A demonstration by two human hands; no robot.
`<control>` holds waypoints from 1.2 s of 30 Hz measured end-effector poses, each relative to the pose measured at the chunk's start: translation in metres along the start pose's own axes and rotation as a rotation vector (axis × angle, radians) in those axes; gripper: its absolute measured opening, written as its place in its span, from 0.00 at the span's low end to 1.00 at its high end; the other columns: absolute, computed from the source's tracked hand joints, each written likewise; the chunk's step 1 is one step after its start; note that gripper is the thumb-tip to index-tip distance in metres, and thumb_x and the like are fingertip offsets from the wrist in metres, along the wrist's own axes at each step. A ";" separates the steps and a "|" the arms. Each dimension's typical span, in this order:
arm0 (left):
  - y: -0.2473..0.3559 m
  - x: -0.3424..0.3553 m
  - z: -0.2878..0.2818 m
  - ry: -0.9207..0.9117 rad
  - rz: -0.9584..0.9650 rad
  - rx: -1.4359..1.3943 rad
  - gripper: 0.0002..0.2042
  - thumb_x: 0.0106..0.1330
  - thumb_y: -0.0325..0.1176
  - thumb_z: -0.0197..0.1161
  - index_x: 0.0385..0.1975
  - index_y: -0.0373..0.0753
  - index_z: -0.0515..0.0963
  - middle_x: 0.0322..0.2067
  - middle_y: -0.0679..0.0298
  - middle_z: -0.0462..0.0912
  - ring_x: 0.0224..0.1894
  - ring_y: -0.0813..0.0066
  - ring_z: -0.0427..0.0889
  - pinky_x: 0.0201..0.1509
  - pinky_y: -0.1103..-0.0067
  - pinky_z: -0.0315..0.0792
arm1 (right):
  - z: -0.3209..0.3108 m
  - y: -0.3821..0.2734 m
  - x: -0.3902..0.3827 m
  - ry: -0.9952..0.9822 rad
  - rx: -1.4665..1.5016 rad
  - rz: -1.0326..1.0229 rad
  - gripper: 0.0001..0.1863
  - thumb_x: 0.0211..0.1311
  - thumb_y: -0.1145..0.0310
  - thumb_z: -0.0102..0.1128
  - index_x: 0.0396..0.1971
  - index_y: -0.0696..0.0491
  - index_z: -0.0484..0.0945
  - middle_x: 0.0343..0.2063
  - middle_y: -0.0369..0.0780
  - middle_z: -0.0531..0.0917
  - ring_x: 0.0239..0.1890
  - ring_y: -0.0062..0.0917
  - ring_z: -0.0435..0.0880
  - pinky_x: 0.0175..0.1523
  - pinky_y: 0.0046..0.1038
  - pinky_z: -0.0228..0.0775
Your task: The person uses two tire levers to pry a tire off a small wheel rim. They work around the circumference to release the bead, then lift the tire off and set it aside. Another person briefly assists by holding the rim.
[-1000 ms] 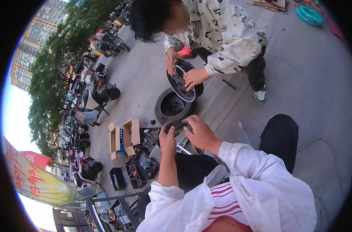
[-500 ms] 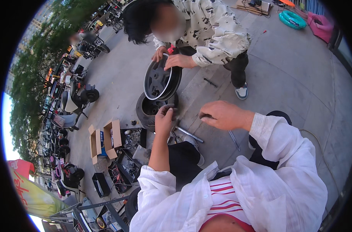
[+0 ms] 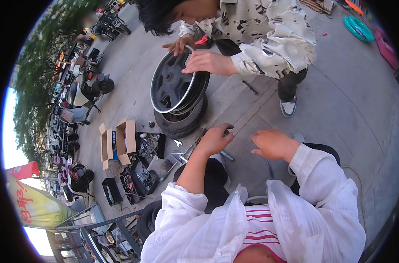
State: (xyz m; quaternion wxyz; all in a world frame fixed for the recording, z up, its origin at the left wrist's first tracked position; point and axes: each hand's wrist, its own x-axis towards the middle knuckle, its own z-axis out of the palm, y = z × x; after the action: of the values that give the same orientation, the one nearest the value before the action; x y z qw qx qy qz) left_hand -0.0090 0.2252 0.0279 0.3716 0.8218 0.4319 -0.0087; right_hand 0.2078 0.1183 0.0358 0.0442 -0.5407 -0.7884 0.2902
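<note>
My left hand (image 3: 214, 139) is raised over the ground near the tools, its darkened fingers bent and the thumb apart, with nothing visible in it. Facing it across a small gap is my right hand (image 3: 273, 143), loosely curled with fingertips apart and also without anything visible in it. Beyond them a co-worker's two hands steady a dark spoked wheel rim (image 3: 168, 78) with a bright edge, tilted above a black tyre (image 3: 179, 128) lying on the ground. Neither of my hands touches the rim or tyre.
An open-end wrench (image 3: 178, 143) and a metal rod (image 3: 227, 156) lie close to my legs. Open cardboard boxes (image 3: 125, 139) and black trays of parts (image 3: 144, 177) stand at the left. A thin dark tool (image 3: 250, 87) lies near the co-worker's shoe (image 3: 288, 107). Parked scooters (image 3: 83, 94) line the far left.
Both my hands have shifted right and nearer to me, with a smaller gap between them. The rim, still in the co-worker's hands, appears larger and tilts over the tyre. The view has shifted slightly.
</note>
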 end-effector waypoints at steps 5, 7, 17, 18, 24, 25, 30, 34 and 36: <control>0.002 0.005 0.006 -0.017 0.026 0.024 0.21 0.63 0.43 0.60 0.50 0.34 0.76 0.38 0.48 0.83 0.42 0.53 0.82 0.48 0.68 0.74 | 0.001 0.001 -0.001 -0.043 -0.012 0.014 0.20 0.59 0.57 0.62 0.40 0.59 0.76 0.40 0.50 0.80 0.45 0.45 0.80 0.50 0.42 0.72; 0.004 0.005 0.006 -0.025 0.034 0.047 0.21 0.63 0.43 0.60 0.49 0.33 0.76 0.37 0.48 0.84 0.41 0.52 0.83 0.47 0.67 0.74 | 0.002 0.001 -0.003 -0.042 -0.021 0.012 0.20 0.59 0.56 0.62 0.40 0.59 0.77 0.40 0.50 0.80 0.45 0.45 0.80 0.50 0.41 0.72; 0.002 -0.003 0.018 -0.076 0.005 0.108 0.23 0.63 0.45 0.60 0.50 0.33 0.75 0.36 0.48 0.84 0.42 0.51 0.82 0.47 0.66 0.74 | 0.004 -0.009 -0.016 -0.098 -0.039 0.020 0.21 0.62 0.54 0.58 0.42 0.58 0.77 0.43 0.49 0.80 0.48 0.43 0.80 0.52 0.42 0.72; 0.001 -0.004 0.019 -0.082 0.003 0.116 0.23 0.63 0.46 0.60 0.50 0.33 0.75 0.37 0.48 0.84 0.42 0.51 0.82 0.47 0.66 0.74 | 0.005 -0.009 -0.016 -0.100 -0.024 0.015 0.21 0.62 0.54 0.58 0.42 0.58 0.77 0.43 0.49 0.80 0.48 0.43 0.80 0.52 0.42 0.72; -0.003 -0.004 0.016 -0.103 -0.014 0.114 0.24 0.63 0.46 0.60 0.51 0.33 0.75 0.38 0.48 0.84 0.44 0.51 0.82 0.49 0.67 0.74 | -0.003 -0.017 -0.015 -0.091 -0.026 -0.002 0.21 0.62 0.54 0.58 0.42 0.59 0.78 0.43 0.50 0.80 0.48 0.44 0.80 0.52 0.42 0.72; -0.002 -0.004 0.017 -0.099 -0.011 0.118 0.24 0.63 0.46 0.60 0.51 0.33 0.75 0.38 0.48 0.84 0.44 0.51 0.82 0.49 0.67 0.74 | -0.003 -0.017 -0.015 -0.092 -0.024 -0.001 0.21 0.62 0.54 0.58 0.42 0.59 0.78 0.43 0.50 0.80 0.48 0.44 0.80 0.52 0.42 0.72; -0.001 -0.007 0.017 -0.092 -0.011 0.144 0.24 0.63 0.46 0.60 0.51 0.33 0.75 0.38 0.48 0.84 0.44 0.51 0.82 0.49 0.66 0.74 | -0.005 -0.020 -0.014 -0.089 -0.019 -0.013 0.21 0.62 0.54 0.58 0.42 0.59 0.77 0.41 0.50 0.80 0.47 0.45 0.80 0.52 0.42 0.72; -0.004 -0.007 0.018 -0.100 -0.009 0.139 0.24 0.62 0.46 0.60 0.51 0.33 0.75 0.38 0.48 0.84 0.44 0.51 0.82 0.49 0.66 0.74 | 0.002 -0.020 -0.010 -0.083 -0.027 -0.011 0.21 0.61 0.55 0.60 0.43 0.60 0.77 0.41 0.50 0.80 0.46 0.45 0.80 0.51 0.42 0.72; -0.007 -0.008 0.019 -0.101 -0.007 0.137 0.24 0.62 0.46 0.60 0.51 0.33 0.75 0.38 0.48 0.84 0.44 0.51 0.82 0.49 0.66 0.74 | 0.005 -0.020 -0.008 -0.087 -0.025 -0.011 0.21 0.61 0.56 0.60 0.43 0.60 0.77 0.41 0.51 0.80 0.46 0.45 0.81 0.51 0.42 0.72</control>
State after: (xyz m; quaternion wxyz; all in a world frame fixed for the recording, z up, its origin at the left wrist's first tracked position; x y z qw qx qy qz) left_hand -0.0128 0.2102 0.0125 0.3358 0.8423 0.4138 -0.0809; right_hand 0.1925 0.1045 0.0441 0.0046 -0.5237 -0.7960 0.3035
